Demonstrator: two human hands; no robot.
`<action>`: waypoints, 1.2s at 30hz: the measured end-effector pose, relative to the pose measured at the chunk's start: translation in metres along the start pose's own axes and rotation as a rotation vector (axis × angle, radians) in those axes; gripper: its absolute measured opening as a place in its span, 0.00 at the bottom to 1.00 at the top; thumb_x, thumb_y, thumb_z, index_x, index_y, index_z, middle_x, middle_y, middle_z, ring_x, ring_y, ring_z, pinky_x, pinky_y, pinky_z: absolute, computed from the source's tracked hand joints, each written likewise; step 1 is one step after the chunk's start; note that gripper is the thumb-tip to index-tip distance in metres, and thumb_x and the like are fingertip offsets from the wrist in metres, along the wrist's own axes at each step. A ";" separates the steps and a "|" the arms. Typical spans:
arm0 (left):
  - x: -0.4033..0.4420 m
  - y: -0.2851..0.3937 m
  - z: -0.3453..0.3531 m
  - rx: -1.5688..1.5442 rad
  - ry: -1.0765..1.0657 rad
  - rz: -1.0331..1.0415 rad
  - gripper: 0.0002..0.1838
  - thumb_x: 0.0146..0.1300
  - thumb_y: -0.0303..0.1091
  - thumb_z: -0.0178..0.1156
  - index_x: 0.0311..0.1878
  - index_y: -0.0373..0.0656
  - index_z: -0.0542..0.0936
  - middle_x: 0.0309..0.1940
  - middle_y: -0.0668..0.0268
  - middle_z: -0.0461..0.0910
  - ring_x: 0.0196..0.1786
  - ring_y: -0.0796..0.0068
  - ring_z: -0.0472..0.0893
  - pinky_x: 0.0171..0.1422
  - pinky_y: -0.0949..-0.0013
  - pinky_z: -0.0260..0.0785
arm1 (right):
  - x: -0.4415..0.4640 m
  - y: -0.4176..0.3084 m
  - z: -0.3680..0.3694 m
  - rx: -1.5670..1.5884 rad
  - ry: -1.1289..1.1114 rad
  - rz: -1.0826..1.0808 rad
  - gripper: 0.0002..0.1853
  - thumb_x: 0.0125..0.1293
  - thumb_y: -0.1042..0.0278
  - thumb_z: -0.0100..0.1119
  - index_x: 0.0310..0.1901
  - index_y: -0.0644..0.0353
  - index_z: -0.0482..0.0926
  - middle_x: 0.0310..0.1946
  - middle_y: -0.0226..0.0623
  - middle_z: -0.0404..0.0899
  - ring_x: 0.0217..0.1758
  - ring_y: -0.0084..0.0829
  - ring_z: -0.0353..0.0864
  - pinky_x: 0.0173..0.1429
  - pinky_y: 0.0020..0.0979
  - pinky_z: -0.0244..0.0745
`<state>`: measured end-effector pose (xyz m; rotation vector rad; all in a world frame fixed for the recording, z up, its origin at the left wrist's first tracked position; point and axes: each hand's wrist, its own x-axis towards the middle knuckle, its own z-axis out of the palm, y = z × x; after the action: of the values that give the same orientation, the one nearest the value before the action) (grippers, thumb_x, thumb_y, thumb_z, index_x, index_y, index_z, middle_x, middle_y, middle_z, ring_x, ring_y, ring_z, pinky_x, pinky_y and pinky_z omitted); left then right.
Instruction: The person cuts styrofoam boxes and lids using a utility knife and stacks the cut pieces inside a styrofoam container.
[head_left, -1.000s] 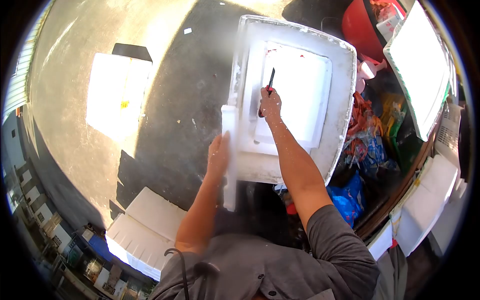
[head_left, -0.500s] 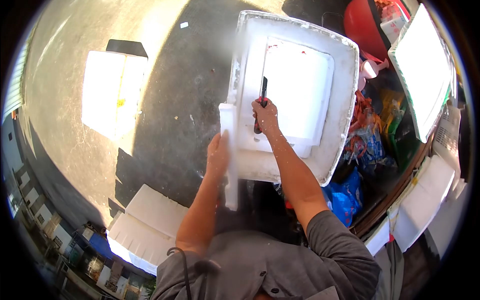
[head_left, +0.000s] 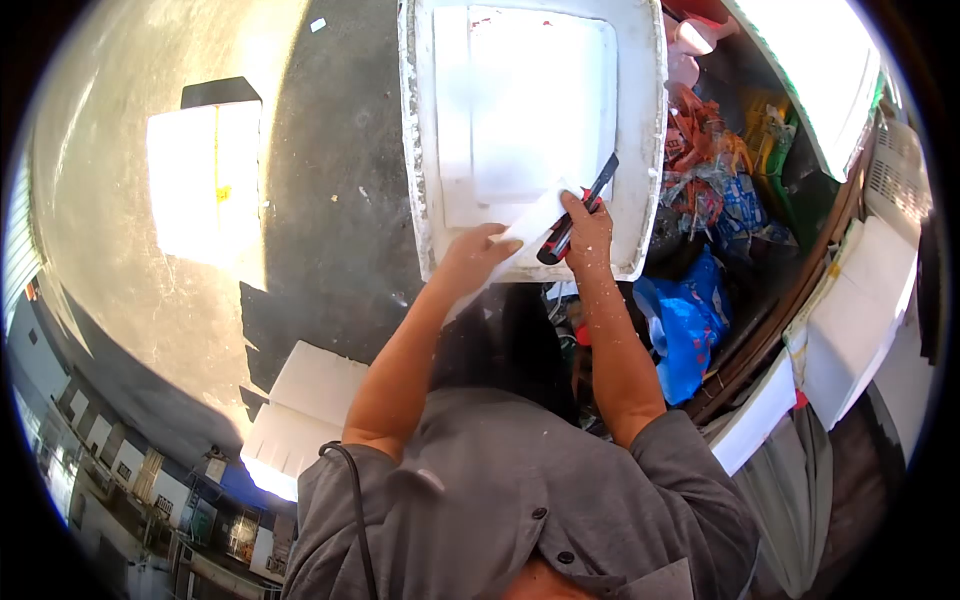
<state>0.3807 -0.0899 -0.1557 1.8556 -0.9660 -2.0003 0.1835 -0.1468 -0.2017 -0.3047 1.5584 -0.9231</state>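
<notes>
While the left hand (head_left: 475,262) pinches the white foam strip (head_left: 535,222) between thumb and fingers, the right hand (head_left: 590,228) grips the utility knife (head_left: 556,244), blade angled far and right, thumb at the strip's far end. Strip: slanted over the foam box (head_left: 645,150), near side. Blue bag (head_left: 685,325): right of box. White block (head_left: 185,185): left, on sunlit ground (head_left: 130,310).

Strip (head_left: 536,222) over box (head_left: 653,130) | bag (head_left: 688,325) right | block (head_left: 185,185) left on floor (head_left: 330,130)
</notes>
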 end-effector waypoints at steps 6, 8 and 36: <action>-0.030 -0.010 -0.009 0.522 -0.188 -0.006 0.23 0.69 0.47 0.59 0.54 0.36 0.81 0.45 0.50 0.84 0.49 0.52 0.82 0.56 0.57 0.72 | -0.008 -0.014 -0.074 0.138 0.208 -0.120 0.11 0.62 0.71 0.71 0.42 0.61 0.78 0.33 0.31 0.81 0.30 0.27 0.81 0.35 0.30 0.78; -0.027 -0.022 -0.005 0.418 -0.185 0.075 0.21 0.70 0.45 0.57 0.53 0.34 0.80 0.43 0.50 0.84 0.48 0.52 0.82 0.55 0.58 0.71 | -0.008 -0.011 -0.086 0.167 0.215 -0.156 0.12 0.62 0.71 0.71 0.43 0.61 0.78 0.33 0.32 0.81 0.31 0.27 0.81 0.36 0.30 0.79; 0.053 -0.069 -0.028 0.751 -0.178 0.139 0.23 0.66 0.46 0.61 0.58 0.41 0.80 0.56 0.52 0.81 0.60 0.50 0.77 0.66 0.55 0.68 | -0.042 0.016 -0.160 0.054 0.380 -0.122 0.13 0.67 0.68 0.65 0.50 0.61 0.77 0.36 0.37 0.83 0.23 0.32 0.82 0.26 0.32 0.80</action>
<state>0.4160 -0.0777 -0.2386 1.8521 -2.0533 -1.8805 0.0501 -0.0473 -0.1919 -0.1940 1.8734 -1.1658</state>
